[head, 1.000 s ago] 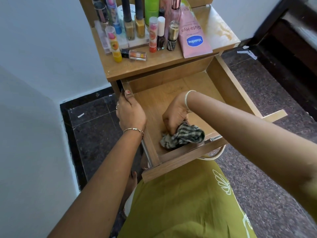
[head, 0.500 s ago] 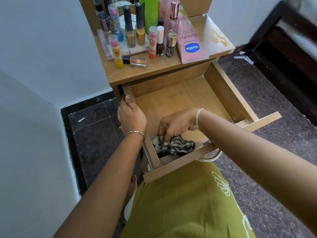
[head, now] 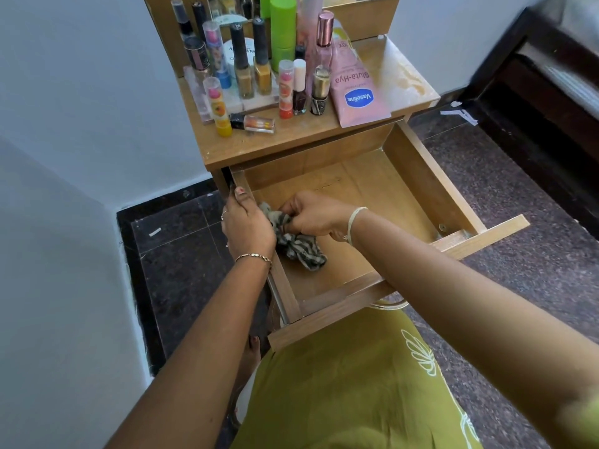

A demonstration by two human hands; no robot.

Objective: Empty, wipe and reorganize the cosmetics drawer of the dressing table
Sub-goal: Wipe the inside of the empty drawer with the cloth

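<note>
So the right hand (head: 311,215) has dragged the striped cloth (head: 298,244) from the drawer's near front over to the left wall, fingers bunched tight around it. It's now right up against the left hand (head: 246,222), which stays clamped on the drawer (head: 421,186) side rail. Looks like the floor's mostly wiped and she's onto the edges. All the cosmetics (head: 259,79) sit beyond both hands on the tabletop, so restocking is still to come.

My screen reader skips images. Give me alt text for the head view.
A right hand wipes the open, empty wooden drawer with a striped cloth, while the left hand grips the drawer's left wall. Cosmetics and a pink Vaseline tube crowd the tabletop above.
</note>
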